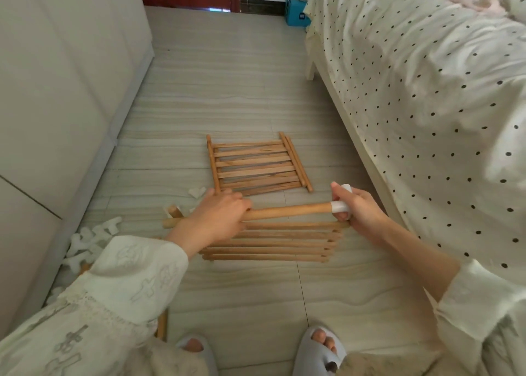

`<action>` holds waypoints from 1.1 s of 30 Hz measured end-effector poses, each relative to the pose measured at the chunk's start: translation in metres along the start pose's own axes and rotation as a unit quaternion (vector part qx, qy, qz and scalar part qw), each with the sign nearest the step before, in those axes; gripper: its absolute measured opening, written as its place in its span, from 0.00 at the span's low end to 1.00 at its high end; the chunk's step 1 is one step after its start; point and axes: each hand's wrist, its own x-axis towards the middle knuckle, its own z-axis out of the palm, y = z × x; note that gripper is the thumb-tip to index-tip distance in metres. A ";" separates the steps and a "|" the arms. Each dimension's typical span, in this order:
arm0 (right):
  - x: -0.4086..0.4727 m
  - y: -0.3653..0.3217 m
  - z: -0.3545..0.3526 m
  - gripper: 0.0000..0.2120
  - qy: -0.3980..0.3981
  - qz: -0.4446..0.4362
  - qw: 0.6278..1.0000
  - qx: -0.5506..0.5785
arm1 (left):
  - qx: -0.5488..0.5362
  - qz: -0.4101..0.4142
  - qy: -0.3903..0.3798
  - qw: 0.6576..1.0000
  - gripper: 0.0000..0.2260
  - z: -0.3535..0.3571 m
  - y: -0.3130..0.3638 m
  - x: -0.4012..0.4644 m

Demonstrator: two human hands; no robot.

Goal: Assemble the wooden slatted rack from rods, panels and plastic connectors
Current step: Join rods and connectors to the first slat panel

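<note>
Now the left hand [219, 219] grips a rod [287, 211] while the right hand [355, 207] pinches a connector [338, 206] onto its end; next, probably a firm straight push.

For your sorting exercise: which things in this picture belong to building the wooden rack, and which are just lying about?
Part of the job:
rod gripped by left hand
white connector on its end, in right hand
slatted panel
loose rods
spare connectors

Lying about:
bed
blue box
</note>
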 end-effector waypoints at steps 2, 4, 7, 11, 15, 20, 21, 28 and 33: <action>0.006 0.002 -0.001 0.17 0.025 0.014 0.999 -0.020 | 0.041 -0.052 -0.066 0.996 0.14 0.005 -0.025 -0.006; 0.012 0.006 -0.003 0.13 0.068 0.038 0.995 -0.061 | 0.013 -0.099 -0.122 0.987 0.13 0.008 -0.046 -0.013; 0.018 0.010 -0.002 0.16 0.140 0.056 0.963 -0.225 | -0.098 -0.072 -0.153 0.981 0.12 0.014 -0.061 -0.018; 0.006 -0.004 0.036 0.27 0.111 -0.151 0.781 -0.595 | -0.122 -0.032 -0.155 0.980 0.11 0.015 -0.052 -0.018; -0.018 -0.018 0.123 0.26 -0.181 -0.234 0.712 -0.637 | -0.111 -0.013 -0.163 0.980 0.11 0.011 -0.051 -0.021; -0.008 -0.022 0.169 0.12 -0.221 -0.240 0.712 -0.622 | -0.208 -0.042 -0.109 0.971 0.20 0.013 -0.084 -0.040; -0.006 -0.024 0.170 0.12 -0.221 -0.239 0.718 -0.615 | -0.269 -0.054 -0.072 0.959 0.19 0.019 -0.090 -0.045; -0.004 -0.023 0.168 0.13 -0.220 -0.263 0.708 -0.618 | -0.552 -0.101 0.082 0.824 0.14 0.060 -0.090 -0.077; 0.002 -0.025 0.166 0.12 -0.207 -0.256 0.719 -0.612 | -0.622 -0.126 0.099 0.767 0.12 0.075 -0.083 -0.083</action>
